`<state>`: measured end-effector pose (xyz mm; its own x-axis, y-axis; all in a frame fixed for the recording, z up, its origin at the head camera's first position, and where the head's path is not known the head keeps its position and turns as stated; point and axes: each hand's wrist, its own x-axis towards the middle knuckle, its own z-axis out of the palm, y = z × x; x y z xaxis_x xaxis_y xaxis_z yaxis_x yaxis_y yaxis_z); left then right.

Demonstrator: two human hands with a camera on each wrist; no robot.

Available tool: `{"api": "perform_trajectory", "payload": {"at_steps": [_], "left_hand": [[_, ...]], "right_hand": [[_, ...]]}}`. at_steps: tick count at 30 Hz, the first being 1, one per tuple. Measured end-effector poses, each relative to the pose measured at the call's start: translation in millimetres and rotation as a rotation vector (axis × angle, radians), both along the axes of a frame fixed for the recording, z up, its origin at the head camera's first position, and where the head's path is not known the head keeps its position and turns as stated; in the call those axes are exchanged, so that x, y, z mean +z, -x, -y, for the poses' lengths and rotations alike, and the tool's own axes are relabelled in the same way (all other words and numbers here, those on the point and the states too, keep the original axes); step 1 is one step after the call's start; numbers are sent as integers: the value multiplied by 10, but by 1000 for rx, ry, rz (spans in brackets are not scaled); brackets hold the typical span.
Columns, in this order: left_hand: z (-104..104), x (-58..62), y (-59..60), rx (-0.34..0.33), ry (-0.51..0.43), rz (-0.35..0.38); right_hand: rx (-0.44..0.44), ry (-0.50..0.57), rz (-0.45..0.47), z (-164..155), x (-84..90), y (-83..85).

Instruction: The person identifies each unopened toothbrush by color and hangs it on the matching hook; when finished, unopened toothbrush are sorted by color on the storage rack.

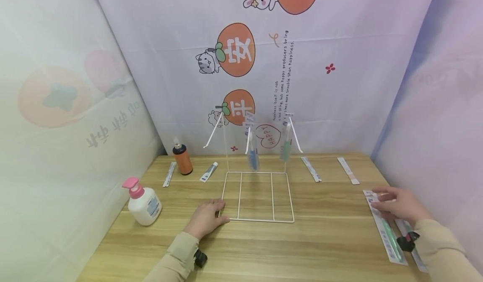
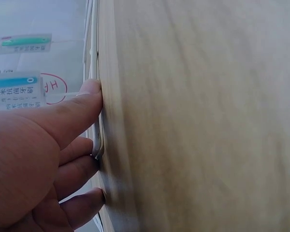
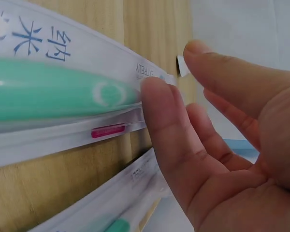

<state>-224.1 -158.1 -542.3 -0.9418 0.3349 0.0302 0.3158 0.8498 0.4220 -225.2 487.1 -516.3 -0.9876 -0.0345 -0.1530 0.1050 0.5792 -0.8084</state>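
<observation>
A white wire display rack [image 1: 256, 220] with hooks stands mid-table. My left hand [image 1: 206, 218] holds its base at the front left corner; in the left wrist view the thumb [image 2: 89, 94] lies against the wire. Two packaged toothbrushes hang from the rack, a blue toothbrush [image 1: 253, 158] on the middle hook and a green toothbrush [image 1: 286, 148] on the right one. My right hand [image 1: 401, 206] is over a packaged green toothbrush [image 1: 390, 240] lying at the table's right. In the right wrist view its thumb and fingers are apart, one fingertip [image 3: 154, 89] right at the pack.
Another packaged toothbrush [image 1: 405, 227] lies beside the right hand. A pink-topped pump bottle [image 1: 145, 206], an orange bottle [image 1: 183, 159], a toothpaste tube [image 1: 209, 172] and a slim pack [image 1: 169, 174] are at left. Two slim packs [image 1: 311, 169] [image 1: 348, 170] lie at back right.
</observation>
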Motion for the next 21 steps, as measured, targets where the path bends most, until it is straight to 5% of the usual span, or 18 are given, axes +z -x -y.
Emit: {"api": "perform_trajectory", "payload": {"at_steps": [13, 21], "left_hand": [[-11, 43, -7, 1, 1, -2], [-1, 24, -1, 2, 8, -2]], "right_hand": [[-48, -127, -4, -61, -131, 75], [-71, -97, 15, -74, -163, 92]]}}
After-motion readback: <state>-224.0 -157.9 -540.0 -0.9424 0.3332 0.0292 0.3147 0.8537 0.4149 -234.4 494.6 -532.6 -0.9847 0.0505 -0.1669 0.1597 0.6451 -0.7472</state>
